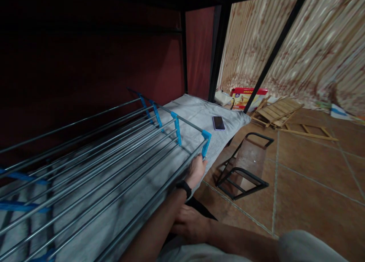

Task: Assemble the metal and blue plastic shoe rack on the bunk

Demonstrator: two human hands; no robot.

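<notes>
Head view: one of the hands point(197, 167) at slender-barred metal rack point(177, 129)

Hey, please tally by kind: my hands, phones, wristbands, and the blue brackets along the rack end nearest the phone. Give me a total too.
Left hand and right hand: 2
Phone: 1
Wristband: 1
Blue brackets: 4
Total: 8

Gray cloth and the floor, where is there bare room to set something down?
The gray cloth has a free patch between the metal rack's blue end pieces and the phone. The tiled floor is free right of the black-framed stool. It's crowded under the rack's rods, at the left hand, and around the slatted wood.
</notes>
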